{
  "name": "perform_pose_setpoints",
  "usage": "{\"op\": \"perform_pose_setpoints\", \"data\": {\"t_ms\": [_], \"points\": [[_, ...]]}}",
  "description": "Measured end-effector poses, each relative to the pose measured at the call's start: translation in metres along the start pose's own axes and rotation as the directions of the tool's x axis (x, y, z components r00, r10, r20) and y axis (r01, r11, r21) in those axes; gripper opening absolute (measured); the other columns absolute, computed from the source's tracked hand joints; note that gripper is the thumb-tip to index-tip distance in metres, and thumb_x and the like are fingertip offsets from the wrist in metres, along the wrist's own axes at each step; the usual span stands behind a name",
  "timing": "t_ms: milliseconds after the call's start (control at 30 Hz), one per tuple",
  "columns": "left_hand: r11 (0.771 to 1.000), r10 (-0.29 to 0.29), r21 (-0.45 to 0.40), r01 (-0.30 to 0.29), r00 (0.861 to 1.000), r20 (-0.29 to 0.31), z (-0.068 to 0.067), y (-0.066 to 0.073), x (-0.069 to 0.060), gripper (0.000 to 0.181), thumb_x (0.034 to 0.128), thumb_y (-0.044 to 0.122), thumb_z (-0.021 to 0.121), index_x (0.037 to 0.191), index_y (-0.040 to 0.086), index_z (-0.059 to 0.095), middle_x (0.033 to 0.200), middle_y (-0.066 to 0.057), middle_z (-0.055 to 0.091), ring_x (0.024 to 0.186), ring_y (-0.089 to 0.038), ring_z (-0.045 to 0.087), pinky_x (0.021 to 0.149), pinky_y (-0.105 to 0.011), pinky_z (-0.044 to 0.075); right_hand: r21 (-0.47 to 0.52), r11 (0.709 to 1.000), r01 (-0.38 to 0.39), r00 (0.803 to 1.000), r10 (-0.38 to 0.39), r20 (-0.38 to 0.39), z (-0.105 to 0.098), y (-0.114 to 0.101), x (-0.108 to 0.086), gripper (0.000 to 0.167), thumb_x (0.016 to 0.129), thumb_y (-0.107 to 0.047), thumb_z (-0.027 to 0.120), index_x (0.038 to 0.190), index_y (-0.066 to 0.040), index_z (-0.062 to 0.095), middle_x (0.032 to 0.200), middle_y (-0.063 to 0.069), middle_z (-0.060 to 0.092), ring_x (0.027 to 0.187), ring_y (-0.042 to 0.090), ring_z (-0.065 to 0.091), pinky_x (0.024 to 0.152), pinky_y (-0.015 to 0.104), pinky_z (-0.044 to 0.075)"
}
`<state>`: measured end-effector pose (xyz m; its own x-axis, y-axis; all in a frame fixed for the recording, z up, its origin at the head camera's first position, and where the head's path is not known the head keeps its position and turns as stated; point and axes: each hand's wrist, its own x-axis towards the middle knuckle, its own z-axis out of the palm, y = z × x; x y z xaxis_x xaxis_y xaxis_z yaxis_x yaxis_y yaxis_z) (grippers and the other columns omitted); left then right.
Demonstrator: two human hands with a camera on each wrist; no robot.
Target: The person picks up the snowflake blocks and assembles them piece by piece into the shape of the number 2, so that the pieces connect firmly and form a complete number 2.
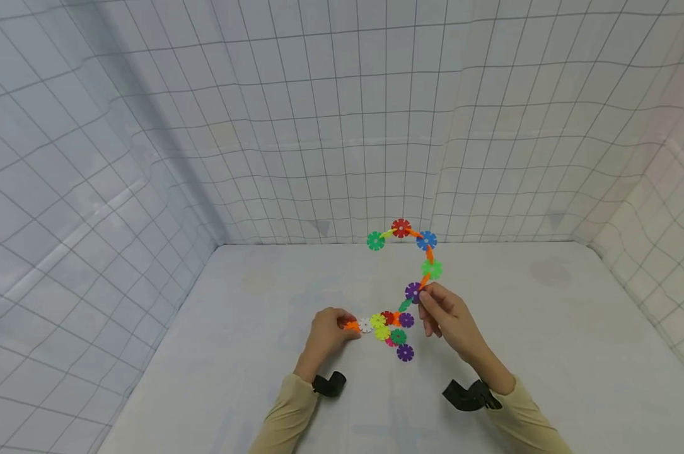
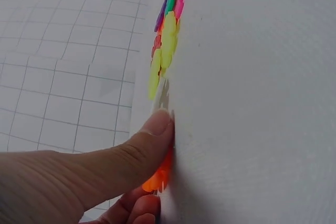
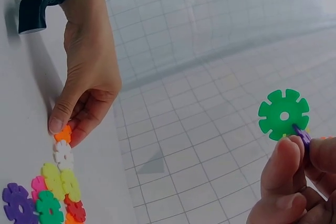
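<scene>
Notched plastic snowflake discs in many colours form a curved chain. In the head view my right hand (image 1: 452, 318) pinches a purple disc (image 1: 413, 292) in it between thumb and fingers. From there the chain arcs up past a light green disc (image 1: 432, 269), a blue disc (image 1: 427, 240) and a red disc (image 1: 401, 227) to a green disc (image 1: 376, 241). My left hand (image 1: 327, 334) pinches an orange disc (image 2: 157, 177) low at the table. Beside it is a white disc (image 1: 365, 325), followed by yellow discs (image 1: 382, 332). The fingers partly hide both gripped discs.
More discs cluster between the hands, among them a dark green disc (image 1: 398, 337) and a purple disc (image 1: 405, 352) nearest me. The white table (image 1: 251, 391) is bounded by grid-patterned sheets (image 1: 330, 157) at the back and sides. Each wrist wears a black camera mount (image 1: 471, 396).
</scene>
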<state>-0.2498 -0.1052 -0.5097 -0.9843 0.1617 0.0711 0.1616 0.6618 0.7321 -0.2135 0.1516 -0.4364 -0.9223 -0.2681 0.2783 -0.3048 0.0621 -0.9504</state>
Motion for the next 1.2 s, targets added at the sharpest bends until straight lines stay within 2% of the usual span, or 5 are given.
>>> {"op": "perform_pose_setpoints", "data": {"t_ms": [333, 633, 833, 1000, 1200], "points": [[0.992, -0.032, 0.119, 0.032, 0.999, -0.005, -0.012, 0.009, -0.006, 0.021, 0.0679, 0.006, 0.084, 0.084, 0.004, 0.07, 0.076, -0.001, 0.06, 0.07, -0.017, 0.051, 0.065, -0.031, 0.044, 0.075, 0.994, 0.086, 0.996, -0.087, 0.018, -0.003, -0.013, -0.006, 0.021, 0.103, -0.013, 0.042, 0.088, 0.001, 0.047, 0.068, 0.011, 0.048, 0.048, 0.02, 0.048, 0.037, 0.033, 0.037], [0.983, 0.04, 0.178, -0.042, 0.999, 0.014, -0.025, 0.024, -0.012, 0.019, 0.0672, 0.001, 0.082, 0.073, 0.005, 0.064, 0.064, 0.003, 0.052, 0.062, -0.014, 0.046, 0.057, -0.027, 0.041, 0.173, 0.971, 0.168, 0.978, -0.186, 0.093, -0.008, -0.024, -0.011, 0.017, 0.103, -0.005, 0.037, 0.088, 0.001, 0.045, 0.066, 0.01, 0.048, 0.048, 0.021, 0.048, 0.038, 0.031, 0.036], [0.986, 0.136, -0.113, -0.125, 0.986, 0.093, -0.035, 0.051, -0.018, 0.012, 0.0802, 0.014, 0.077, 0.085, 0.007, 0.068, 0.073, 0.004, 0.062, 0.063, -0.015, 0.06, 0.059, -0.026, 0.049, 0.204, 0.966, 0.155, 0.977, -0.18, 0.11, -0.011, -0.027, -0.013, 0.017, 0.103, -0.007, 0.036, 0.09, -0.002, 0.046, 0.066, 0.011, 0.049, 0.048, 0.021, 0.048, 0.039, 0.033, 0.036], [0.902, 0.177, -0.421, -0.098, 0.972, 0.152, -0.046, 0.077, -0.029, 0.018, 0.0836, 0.019, 0.075, 0.094, 0.005, 0.068, 0.081, -0.003, 0.068, 0.071, -0.019, 0.066, 0.07, -0.034, 0.054, 0.203, 0.966, 0.161, 0.976, -0.187, 0.113, -0.011, -0.028, -0.013, 0.017, 0.103, -0.006, 0.036, 0.09, -0.001, 0.045, 0.066, 0.011, 0.049, 0.048, 0.021, 0.048, 0.039, 0.03, 0.037], [0.817, 0.206, -0.569, -0.091, 0.968, 0.14, -0.048, 0.094, -0.04, 0.018, 0.0862, 0.013, 0.071, 0.098, -0.001, 0.069, 0.084, -0.009, 0.069, 0.073, -0.022, 0.067, 0.071, -0.038, 0.055, 0.194, 0.966, 0.169, 0.975, -0.193, 0.11, -0.01, -0.028, -0.014, 0.018, 0.103, -0.005, 0.036, 0.089, -0.001, 0.045, 0.066, 0.011, 0.048, 0.048, 0.022, 0.047, 0.039, 0.032, 0.036]]}}
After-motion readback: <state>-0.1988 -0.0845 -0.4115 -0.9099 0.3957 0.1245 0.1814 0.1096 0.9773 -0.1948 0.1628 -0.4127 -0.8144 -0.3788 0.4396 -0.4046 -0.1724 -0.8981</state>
